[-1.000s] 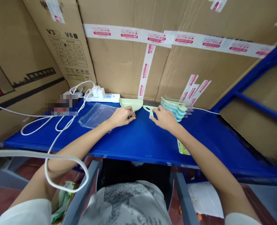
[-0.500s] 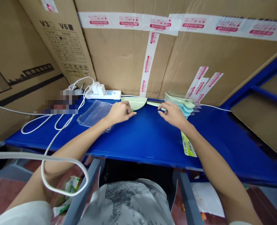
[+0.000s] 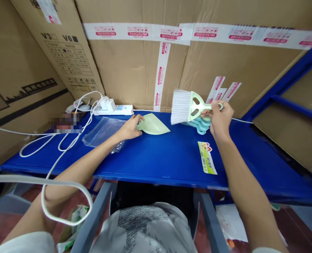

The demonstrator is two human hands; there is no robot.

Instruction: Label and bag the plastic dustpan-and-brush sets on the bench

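The right hand (image 3: 221,117) grips the brush (image 3: 195,106); its bristles may catch the dustpan (image 3: 154,123), held in the left fingers (image 3: 140,117), if lowered carelessly.

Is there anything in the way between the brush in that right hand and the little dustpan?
Nothing visible stands between the brush, raised in the right hand, and the dustpan. The left hand is at the pan's far, handle end; the blue-green pieces lie on the brush's other side.

open tabletop (image 3: 158,158) before the dustpan (image 3: 154,125), white cable (image 3: 26,179) at left
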